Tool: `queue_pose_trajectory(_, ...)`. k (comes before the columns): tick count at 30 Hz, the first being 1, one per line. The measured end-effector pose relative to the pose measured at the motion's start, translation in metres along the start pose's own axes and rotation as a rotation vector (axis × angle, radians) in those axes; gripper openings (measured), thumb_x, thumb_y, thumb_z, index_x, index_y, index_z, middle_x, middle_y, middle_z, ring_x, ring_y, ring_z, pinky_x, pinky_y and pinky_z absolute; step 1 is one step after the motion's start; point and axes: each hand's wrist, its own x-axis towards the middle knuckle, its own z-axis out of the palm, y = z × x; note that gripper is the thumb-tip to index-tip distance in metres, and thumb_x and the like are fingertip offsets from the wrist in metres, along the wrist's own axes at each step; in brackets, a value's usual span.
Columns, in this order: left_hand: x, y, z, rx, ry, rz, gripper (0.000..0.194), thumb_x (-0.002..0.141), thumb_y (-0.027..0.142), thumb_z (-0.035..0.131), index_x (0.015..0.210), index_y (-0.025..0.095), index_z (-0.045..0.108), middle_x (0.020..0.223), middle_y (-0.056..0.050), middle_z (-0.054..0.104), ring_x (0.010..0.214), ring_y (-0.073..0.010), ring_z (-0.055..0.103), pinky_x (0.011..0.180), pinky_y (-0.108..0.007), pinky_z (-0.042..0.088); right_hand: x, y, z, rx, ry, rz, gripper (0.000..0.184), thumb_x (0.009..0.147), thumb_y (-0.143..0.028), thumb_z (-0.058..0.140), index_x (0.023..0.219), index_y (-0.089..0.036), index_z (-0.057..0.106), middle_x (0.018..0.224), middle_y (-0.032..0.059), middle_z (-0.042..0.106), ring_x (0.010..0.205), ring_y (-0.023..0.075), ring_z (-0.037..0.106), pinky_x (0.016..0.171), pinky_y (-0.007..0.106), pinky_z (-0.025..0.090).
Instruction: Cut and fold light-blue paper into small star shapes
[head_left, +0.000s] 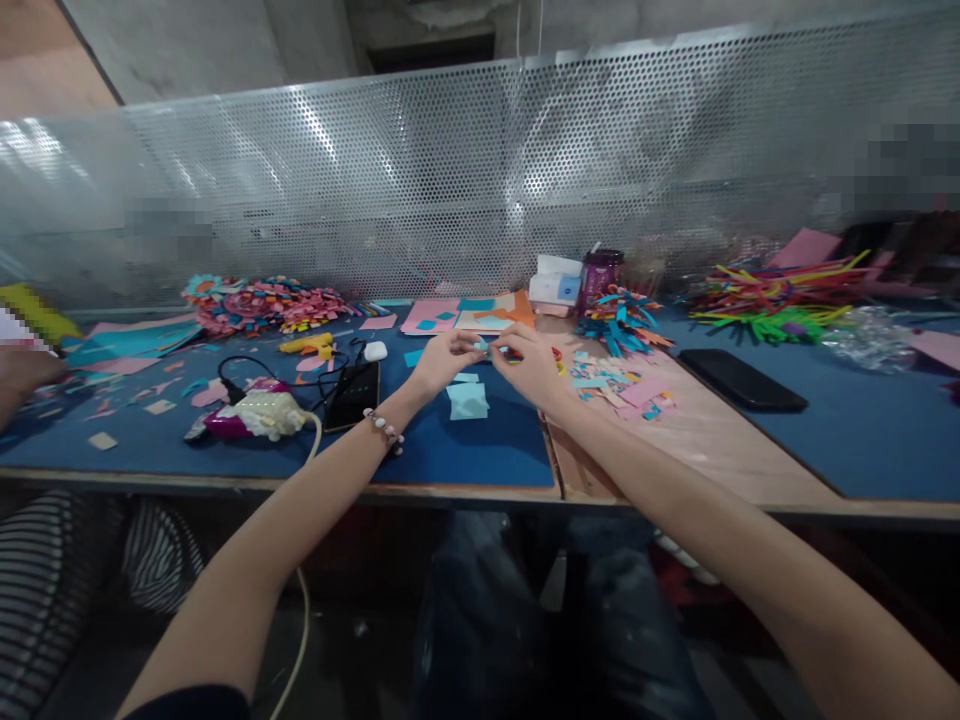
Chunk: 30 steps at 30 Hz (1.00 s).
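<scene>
My left hand [448, 360], with a beaded bracelet [384, 428] on the wrist, and my right hand [527, 364] meet fingertip to fingertip above the blue table mat. Pinched between them is a small piece of light blue paper [486, 346], mostly hidden by the fingers. Both hands are closed on it. Just below them, light blue paper squares [468, 402] lie on the mat. Behind my hands are pink and orange paper sheets [431, 316]. Something small, red and yellow [558, 362] shows beside my right hand, too small to make out.
A phone [352, 397], a power strip [259, 412] with cables and a yellow glue gun [307, 343] lie left. Right are paper scraps [600, 380], a purple cup [600, 272] and a black phone [742, 380]. A perforated metal panel [450, 190] stands behind. Another person's hand [26, 378] is far left.
</scene>
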Motion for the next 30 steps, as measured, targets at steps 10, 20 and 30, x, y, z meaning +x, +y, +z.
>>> queue_pose_trajectory(10,-0.007,0.013,0.003,-0.337,-0.230,-0.327,0.053,0.074,0.062,0.054,0.080,0.010,0.067,0.084,-0.016,0.070,0.075,-0.0206,0.065,0.061,-0.029,0.046,0.000,-0.002,-0.006,-0.376,-0.147,-0.145,0.017,0.082,-0.013,0.045,0.073,-0.019,0.058,0.082,0.0097,0.054,0.085,0.0251,0.047,0.077,0.040,0.039)
queue_pose_trajectory(20,-0.009,0.002,0.004,-0.433,-0.262,-0.163,0.035,0.073,0.045,0.067,0.085,0.011,0.065,0.082,-0.007,0.066,0.078,-0.0143,0.061,0.077,-0.032,0.047,-0.005,-0.006,-0.004,-0.464,-0.231,-0.279,0.023,0.087,-0.018,0.043,0.094,-0.016,0.064,0.100,0.0132,0.059,0.094,0.0269,0.047,0.081,0.043,0.037)
queue_pose_trajectory(30,-0.009,0.003,0.005,-0.135,-0.289,-0.140,0.044,0.077,0.054,0.058,0.089,0.013,0.067,0.093,-0.013,0.070,0.082,-0.0183,0.065,0.067,-0.027,0.044,0.007,0.000,-0.013,0.033,-0.081,0.137,0.017,0.084,-0.027,0.051,0.079,-0.019,0.065,0.085,0.0067,0.060,0.089,0.0204,0.054,0.083,0.036,0.041)
